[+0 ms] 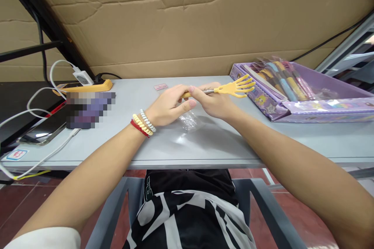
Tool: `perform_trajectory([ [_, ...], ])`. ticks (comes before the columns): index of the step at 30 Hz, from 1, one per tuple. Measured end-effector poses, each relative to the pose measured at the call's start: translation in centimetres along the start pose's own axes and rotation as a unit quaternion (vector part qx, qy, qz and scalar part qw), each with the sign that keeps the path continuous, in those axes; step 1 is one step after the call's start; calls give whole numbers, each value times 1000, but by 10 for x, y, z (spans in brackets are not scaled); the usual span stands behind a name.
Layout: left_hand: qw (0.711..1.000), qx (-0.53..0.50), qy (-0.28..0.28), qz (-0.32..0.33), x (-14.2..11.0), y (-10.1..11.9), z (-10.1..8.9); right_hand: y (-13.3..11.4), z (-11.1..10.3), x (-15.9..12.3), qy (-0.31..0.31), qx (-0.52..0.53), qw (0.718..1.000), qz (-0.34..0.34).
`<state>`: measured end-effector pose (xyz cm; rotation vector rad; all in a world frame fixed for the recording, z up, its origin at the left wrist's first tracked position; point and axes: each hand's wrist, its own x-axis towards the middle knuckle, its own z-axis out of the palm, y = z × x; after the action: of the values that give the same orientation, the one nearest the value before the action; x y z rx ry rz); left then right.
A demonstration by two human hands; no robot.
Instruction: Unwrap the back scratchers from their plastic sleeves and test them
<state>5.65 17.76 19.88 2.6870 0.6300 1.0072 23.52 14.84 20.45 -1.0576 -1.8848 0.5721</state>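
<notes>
Both my hands meet over the middle of the grey table (222, 140) and grip a small yellow back scratcher (237, 86) with a hand-shaped head and a metal shaft. My left hand (168, 105), with bead bracelets at the wrist, is closed on its yellow handle end. My right hand (214, 103) pinches the shaft just behind the head, which points right toward the purple box. A crumpled clear plastic bag (189, 121) lies on the table under my hands.
A purple display box (306, 106) with several packaged sticks stands at the right. At the left lie an orange power strip (87, 85) with a white charger (82, 77), white cables and a phone (43, 132). A small pink label (160, 86) lies near the cardboard wall.
</notes>
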Motion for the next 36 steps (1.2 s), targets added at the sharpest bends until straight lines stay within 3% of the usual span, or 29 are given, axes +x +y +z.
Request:
perform_trajectory([
  [5,995,-33,-64,-69,1,0,1,1,1,0,-21,-55,998,-5],
  [11,994,-41,-98,-38,0,-2,-2,-5,0,-4,-79,-72,994,-18],
  [21,993,-2,-119,-12,3,-7,-8,-21,5,-11,-51,-99,992,-64],
  [36,978,-67,-178,-84,7,-7,-15,-16,6,-12,-60,-100,984,-136],
])
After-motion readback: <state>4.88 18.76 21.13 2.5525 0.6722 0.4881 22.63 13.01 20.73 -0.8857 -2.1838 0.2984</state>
